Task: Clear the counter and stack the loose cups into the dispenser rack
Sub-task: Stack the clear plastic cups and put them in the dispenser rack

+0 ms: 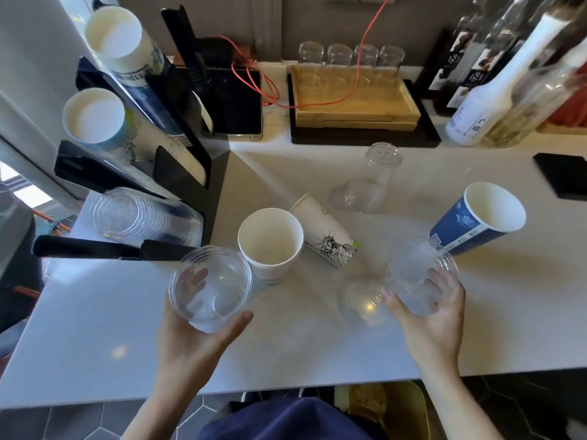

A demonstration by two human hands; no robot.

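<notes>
My left hand (193, 331) and right hand (428, 315) each grip a clear cup (209, 285) above the counter (95, 328); next I'd nest them, then slide both into the rack's (133, 173) clear stack (143, 219).

Wooden tray (355, 104), syrup bottles (476, 100), red cable (270, 87).

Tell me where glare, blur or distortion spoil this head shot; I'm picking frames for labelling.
Head view: wide-angle bending at the edges, so the bottles lean; glare spots on the counter; the clear cups in the left hand and right hand look soft.
</notes>
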